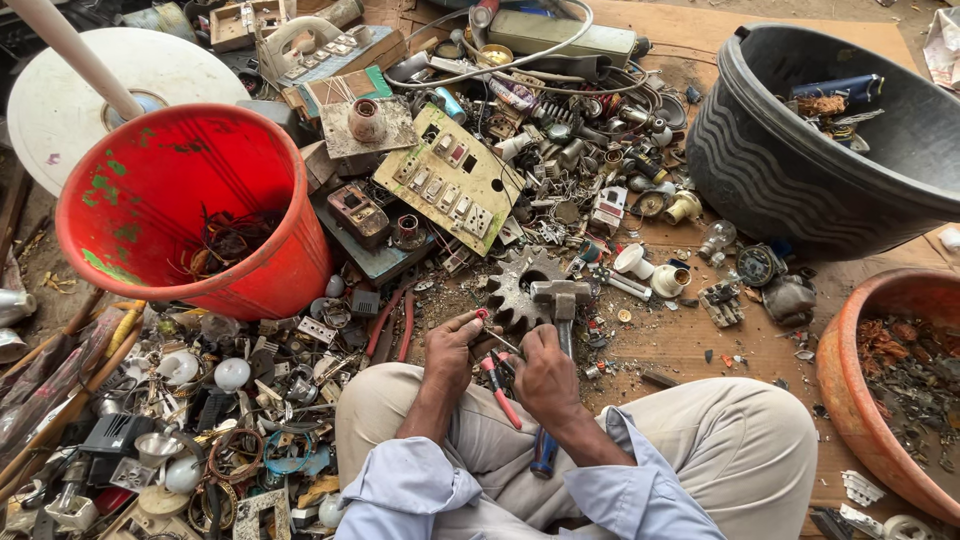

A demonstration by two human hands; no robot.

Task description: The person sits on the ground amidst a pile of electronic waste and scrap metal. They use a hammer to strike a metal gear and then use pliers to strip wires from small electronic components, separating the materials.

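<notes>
Item: small part (pixel 484 316), red-tipped, pinched between thumb and forefinger of the left hand (pixel 452 347), held low over the lap just in front of the gear (pixel 520 285), seemingly to steady it for the tool. The right hand (pixel 543 375) has its fingers curled tight around red-handled pliers (pixel 497 385), jaws angled up toward the pinched part; whether they touch it cannot be told. A hammer (pixel 560 300) lies with its head resting on the gear and its blue-ended handle running back under the right wrist, likely parked within easy reach. Both hands work between the raised knees of a seated person in light trousers and pale blue sleeves. Containers, 4: red bucket (pixel 150 190), tilted toward the person, holding a small tangle of thin wire at the bottom; black tub (pixel 760 150), upper right, with a few scraps and a blue cylinder against its far wall; orange bowl (pixel 850 370), right edge, filled with dark, rusty fragments; wooden tray (pixel 235 20), top left, contents unclear. Loose stock on the cardboard floor: switch plate (pixel 450 180) leaning beside the bucket, bulbs (pixel 231 373) at lower left, white ceramic holders (pixel 632 260) right of the gear, cables, plugs and small metal pieces heaped throughout.
</notes>
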